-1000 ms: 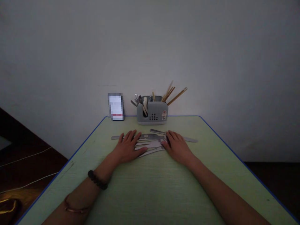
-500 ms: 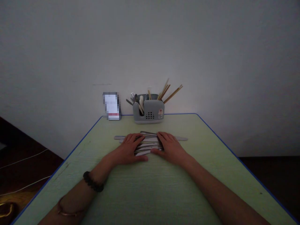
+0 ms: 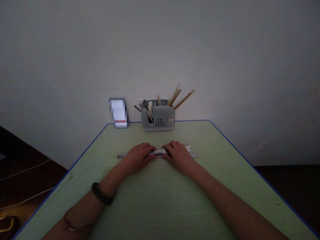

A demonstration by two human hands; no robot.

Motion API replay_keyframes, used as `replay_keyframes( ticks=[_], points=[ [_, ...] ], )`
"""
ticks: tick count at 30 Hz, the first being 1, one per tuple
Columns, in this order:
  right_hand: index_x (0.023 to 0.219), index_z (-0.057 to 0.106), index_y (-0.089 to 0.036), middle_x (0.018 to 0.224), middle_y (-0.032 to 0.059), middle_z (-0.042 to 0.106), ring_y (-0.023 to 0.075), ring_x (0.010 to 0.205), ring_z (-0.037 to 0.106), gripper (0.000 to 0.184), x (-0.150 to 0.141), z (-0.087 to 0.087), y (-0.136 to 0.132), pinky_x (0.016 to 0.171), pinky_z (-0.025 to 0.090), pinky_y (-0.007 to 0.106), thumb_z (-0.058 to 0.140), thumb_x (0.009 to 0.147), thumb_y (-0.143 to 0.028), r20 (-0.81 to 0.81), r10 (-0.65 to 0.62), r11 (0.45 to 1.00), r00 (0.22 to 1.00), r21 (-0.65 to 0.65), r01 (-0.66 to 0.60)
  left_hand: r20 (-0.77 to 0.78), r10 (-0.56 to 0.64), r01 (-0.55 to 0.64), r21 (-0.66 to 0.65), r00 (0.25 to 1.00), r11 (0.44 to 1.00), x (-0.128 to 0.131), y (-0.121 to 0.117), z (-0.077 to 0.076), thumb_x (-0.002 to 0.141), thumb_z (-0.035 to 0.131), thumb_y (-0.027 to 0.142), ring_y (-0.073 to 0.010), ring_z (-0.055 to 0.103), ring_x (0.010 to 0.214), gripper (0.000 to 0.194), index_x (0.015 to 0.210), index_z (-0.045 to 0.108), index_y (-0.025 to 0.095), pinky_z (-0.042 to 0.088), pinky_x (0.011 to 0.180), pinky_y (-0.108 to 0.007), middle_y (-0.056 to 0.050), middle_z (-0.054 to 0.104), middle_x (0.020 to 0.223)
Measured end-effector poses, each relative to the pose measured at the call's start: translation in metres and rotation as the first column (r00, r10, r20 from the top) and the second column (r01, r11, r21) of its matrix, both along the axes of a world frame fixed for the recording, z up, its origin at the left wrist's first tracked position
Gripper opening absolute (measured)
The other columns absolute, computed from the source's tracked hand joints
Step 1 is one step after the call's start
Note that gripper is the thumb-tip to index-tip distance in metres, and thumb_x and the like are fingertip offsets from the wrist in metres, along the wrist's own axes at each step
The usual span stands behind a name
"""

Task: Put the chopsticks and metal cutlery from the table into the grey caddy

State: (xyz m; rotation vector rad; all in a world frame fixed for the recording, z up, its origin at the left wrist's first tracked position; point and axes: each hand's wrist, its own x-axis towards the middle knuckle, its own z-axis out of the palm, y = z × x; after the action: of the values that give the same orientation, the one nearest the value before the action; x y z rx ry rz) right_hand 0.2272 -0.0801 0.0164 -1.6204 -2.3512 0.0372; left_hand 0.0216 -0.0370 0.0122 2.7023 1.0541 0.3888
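Observation:
Several metal table knives (image 3: 160,152) lie bunched together on the light green table (image 3: 160,200), held between my two hands. My left hand (image 3: 138,157) is closed around the left part of the bunch, its thumb on the near side and its fingers on the far side. On the right part, my right hand (image 3: 178,155) grips the same way. One handle sticks out past my left hand, while rounded blade ends show beyond my right. The middle of the bunch is visible between my fingertips; my hands hide the rest.
Against the wall stands a grey cutlery holder (image 3: 148,125) with spoons and other utensils in it. Wooden chopsticks (image 3: 184,100) lean out of its right side. A phone with a blurred screen (image 3: 120,111) is propped at the back left. Blue edging borders the table.
The knives were spread in a wider row under my flatter hands. Now they are squeezed into a narrow bunch, and my fingers and thumbs have closed in on it from both sides.

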Motion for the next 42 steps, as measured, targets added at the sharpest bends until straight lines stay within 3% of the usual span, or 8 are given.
replay_keyframes(
  ticks=[6,10,13,17,21,30,35,42],
  points=[
    [0.104,0.059,-0.019,0.100,0.0087,0.059,0.0206,0.090,0.053,0.026,0.002,0.005,0.000,0.079,0.040,0.033,0.055,0.086,-0.038,0.032,0.001,1.000,1.000,-0.020,0.000,-0.013,0.087,-0.087,0.054,0.996,0.995,0.002,-0.002,0.006,0.091,0.045,0.039,-0.0197,0.059,0.088,0.028,0.104,0.060,0.020,0.046,0.080,-0.033,-0.005,0.064,0.096],
    [0.099,0.059,-0.017,0.100,0.0084,0.060,0.0204,0.089,0.053,0.025,0.004,0.002,0.002,0.078,0.040,0.031,0.055,0.086,-0.038,0.030,-0.041,0.999,0.999,-0.009,0.041,0.014,0.164,-0.164,0.139,0.986,0.977,-0.002,0.001,0.006,0.084,0.053,0.048,-0.0234,0.057,0.093,0.034,0.099,0.061,0.019,0.044,0.085,-0.039,-0.007,0.063,0.099],
    [0.098,0.059,-0.017,0.100,0.0086,0.060,0.0209,0.089,0.053,0.025,0.007,0.000,0.003,0.077,0.039,0.032,0.053,0.087,-0.038,0.034,-0.092,0.996,0.995,0.005,0.092,0.022,0.197,-0.198,0.159,0.980,0.967,-0.009,0.005,-0.003,0.084,0.050,0.053,-0.0270,0.051,0.106,0.046,0.113,0.057,0.018,0.041,0.092,-0.044,-0.011,0.055,0.117],
    [0.099,0.059,-0.017,0.099,0.0086,0.061,0.0208,0.088,0.054,0.024,0.011,-0.001,0.005,0.077,0.038,0.033,0.052,0.088,-0.037,0.000,-0.155,0.988,0.988,0.028,0.155,-0.027,0.196,-0.191,0.134,0.980,0.973,-0.014,0.006,-0.016,0.089,0.038,0.054,-0.0274,0.039,0.124,0.058,0.135,0.039,0.019,0.028,0.106,-0.048,-0.013,0.045,0.134],
    [0.101,0.060,-0.017,0.098,0.0090,0.062,0.0221,0.092,0.054,0.024,0.014,0.000,0.007,0.078,0.038,0.034,0.050,0.089,-0.035,-0.053,-0.162,0.983,0.985,0.083,0.166,-0.061,0.218,-0.208,0.135,0.974,0.969,-0.013,0.003,-0.017,0.090,0.034,0.055,-0.0275,0.029,0.132,0.062,0.141,0.028,0.019,0.021,0.110,-0.050,-0.012,0.037,0.142],
    [0.092,0.062,-0.020,0.093,0.0068,0.065,0.0213,0.089,0.055,0.016,0.022,0.005,0.008,0.078,0.038,0.033,0.049,0.089,-0.029,-0.152,-0.137,0.968,0.979,0.190,0.165,0.018,0.206,-0.207,0.092,0.978,0.974,-0.010,0.011,-0.009,0.092,0.040,0.041,-0.0241,0.049,0.110,0.036,0.117,0.053,0.019,0.038,0.097,-0.042,-0.009,0.056,0.117],
    [0.091,0.062,-0.019,0.096,0.0069,0.063,0.0204,0.089,0.053,0.014,0.018,0.003,0.007,0.080,0.037,0.033,0.050,0.088,-0.026,-0.113,-0.139,0.978,0.984,0.139,0.154,0.034,0.186,-0.188,0.084,0.982,0.979,-0.010,0.010,-0.005,0.089,0.046,0.044,-0.0241,0.051,0.103,0.032,0.106,0.056,0.018,0.041,0.091,-0.041,-0.008,0.058,0.109],
    [0.105,0.058,-0.017,0.104,0.0095,0.057,0.0195,0.093,0.052,0.026,0.012,-0.002,0.001,0.083,0.040,0.032,0.053,0.087,-0.035,-0.094,-0.008,0.999,0.996,0.049,0.012,-0.008,0.184,-0.183,0.051,0.983,0.982,-0.007,0.009,-0.001,0.083,0.051,0.051,-0.0229,0.054,0.087,0.034,0.092,0.057,0.019,0.043,0.078,-0.037,-0.006,0.060,0.092]
  ],
)
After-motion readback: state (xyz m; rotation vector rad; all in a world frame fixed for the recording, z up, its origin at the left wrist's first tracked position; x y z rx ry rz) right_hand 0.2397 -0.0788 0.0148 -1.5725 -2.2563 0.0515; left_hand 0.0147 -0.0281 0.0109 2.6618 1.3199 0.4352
